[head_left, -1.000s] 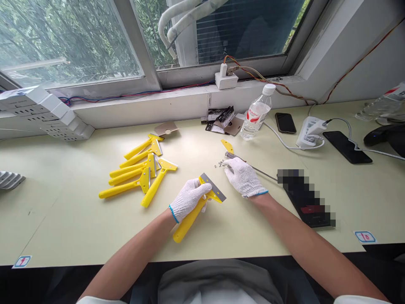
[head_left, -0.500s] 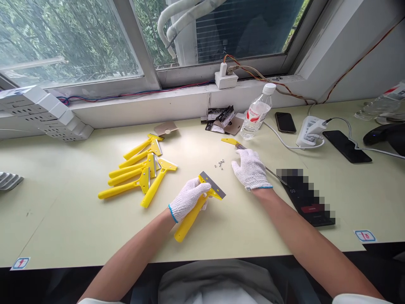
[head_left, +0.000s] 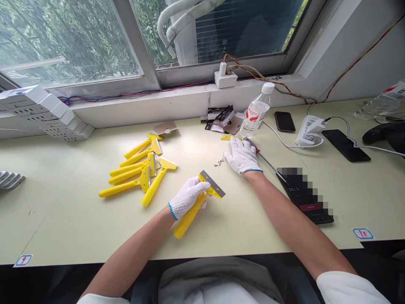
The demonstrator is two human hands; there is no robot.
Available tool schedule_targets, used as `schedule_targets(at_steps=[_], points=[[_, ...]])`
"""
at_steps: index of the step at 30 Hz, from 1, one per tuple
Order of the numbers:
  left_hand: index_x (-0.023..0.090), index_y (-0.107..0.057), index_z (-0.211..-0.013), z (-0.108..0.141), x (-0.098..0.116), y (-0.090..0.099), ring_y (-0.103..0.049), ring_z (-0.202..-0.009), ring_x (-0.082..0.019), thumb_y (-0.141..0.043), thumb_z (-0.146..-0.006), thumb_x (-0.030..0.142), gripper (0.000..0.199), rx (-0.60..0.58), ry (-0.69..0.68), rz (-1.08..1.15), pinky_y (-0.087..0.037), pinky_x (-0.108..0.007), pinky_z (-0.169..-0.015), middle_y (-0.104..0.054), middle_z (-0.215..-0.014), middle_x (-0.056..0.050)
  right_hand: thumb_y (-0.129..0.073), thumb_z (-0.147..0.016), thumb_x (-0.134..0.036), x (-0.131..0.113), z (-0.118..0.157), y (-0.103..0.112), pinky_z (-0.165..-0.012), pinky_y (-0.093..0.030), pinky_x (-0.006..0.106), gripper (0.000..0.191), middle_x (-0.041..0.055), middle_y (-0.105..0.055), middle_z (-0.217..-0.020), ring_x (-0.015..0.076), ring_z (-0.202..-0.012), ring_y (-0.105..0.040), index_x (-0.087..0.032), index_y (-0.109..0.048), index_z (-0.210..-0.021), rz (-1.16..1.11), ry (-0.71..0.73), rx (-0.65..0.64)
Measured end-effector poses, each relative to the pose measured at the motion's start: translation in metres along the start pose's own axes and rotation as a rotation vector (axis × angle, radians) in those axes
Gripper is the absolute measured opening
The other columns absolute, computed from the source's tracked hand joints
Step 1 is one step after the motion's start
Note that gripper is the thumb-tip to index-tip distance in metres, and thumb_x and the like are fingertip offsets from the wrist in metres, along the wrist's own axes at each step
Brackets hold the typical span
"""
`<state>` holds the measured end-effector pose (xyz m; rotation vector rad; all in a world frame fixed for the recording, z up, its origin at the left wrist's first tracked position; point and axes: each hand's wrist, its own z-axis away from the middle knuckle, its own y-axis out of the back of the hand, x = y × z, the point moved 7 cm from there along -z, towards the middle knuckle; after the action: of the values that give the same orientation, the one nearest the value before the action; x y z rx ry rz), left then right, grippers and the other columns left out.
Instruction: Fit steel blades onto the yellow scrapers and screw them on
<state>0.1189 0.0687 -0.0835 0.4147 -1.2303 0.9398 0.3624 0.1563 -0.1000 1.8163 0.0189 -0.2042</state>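
My left hand, in a white knit glove, is closed around a yellow scraper. Its grey blade lies exposed across the head, under my thumb. My gloved right hand reaches over the table with thumb and fingers apart, fingertips at a small yellow plastic piece that they partly cover. Just right of that hand lies a screwdriver, its shaft tip over a dark phone. Several small screws are scattered left of my right thumb. Several more yellow scrapers lie to the left.
A water bottle stands behind my right hand, beside black packaging and near a brown cardboard piece. Phones, a power strip and cables occupy the right. White boxes are stacked at far left.
My right hand has moved left and slightly away from me, off the screwdriver to the small yellow piece. My left hand keeps the scraper in nearly the same place.
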Motion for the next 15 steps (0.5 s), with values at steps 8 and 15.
schedule_targets(at_steps=[8,15], points=[[0.02,-0.055,-0.086,-0.002,-0.003,0.001,-0.059,-0.048,-0.012,-0.07,-0.093,0.047,0.033,-0.016,-0.002,-0.011,-0.048,-0.029,-0.052,-0.061,-0.077,0.001,-0.052,-0.101,-0.052,0.006,-0.009,-0.002,-0.121,-0.036,0.057,0.075,0.0248,-0.05,-0.164,0.0418,-0.146,-0.041,-0.009,-0.048,-0.162,-0.006,-0.036,0.0],[0.019,-0.055,-0.086,-0.002,-0.004,0.002,-0.059,-0.048,-0.013,-0.072,-0.091,0.047,0.033,0.011,0.006,0.006,-0.048,-0.029,-0.051,-0.062,-0.077,0.0,-0.05,-0.103,-0.044,0.007,-0.016,-0.004,-0.12,-0.036,0.059,0.065,0.0221,-0.055,-0.161,0.0412,-0.145,-0.045,-0.013,-0.051,-0.16,-0.019,0.023,-0.058]])
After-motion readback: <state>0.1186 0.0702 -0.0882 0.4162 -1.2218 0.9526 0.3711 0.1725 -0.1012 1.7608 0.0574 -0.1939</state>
